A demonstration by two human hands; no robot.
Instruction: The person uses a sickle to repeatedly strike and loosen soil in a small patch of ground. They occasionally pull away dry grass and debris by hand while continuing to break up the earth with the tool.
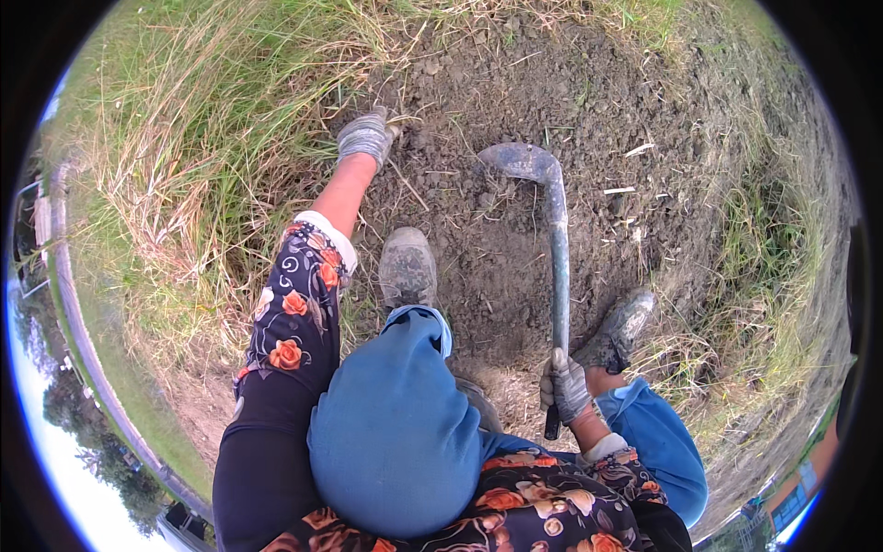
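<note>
My left hand (368, 138), in a grey knit glove, is low at the edge of the tall grass (241, 124), where it meets bare soil. Its fingers are curled around a few dry grass stems (408, 119); the fingertips are partly hidden. In a matching glove, my right hand (567, 388) grips the lower end of a long-handled sickle (560, 276). The tool's worn, curved metal blade (522, 161) points left and lies over the soil, well to the right of my left hand. A dark grip end shows below my right fist.
Dug, crumbly soil (483, 255) spreads ahead, with pale plant scraps (619, 190) on the right. My muddy left shoe (408, 269) and right shoe (617, 331) stand on either side of the handle. More grass (759, 241) borders the right; a paved path (90, 352) curves at far left.
</note>
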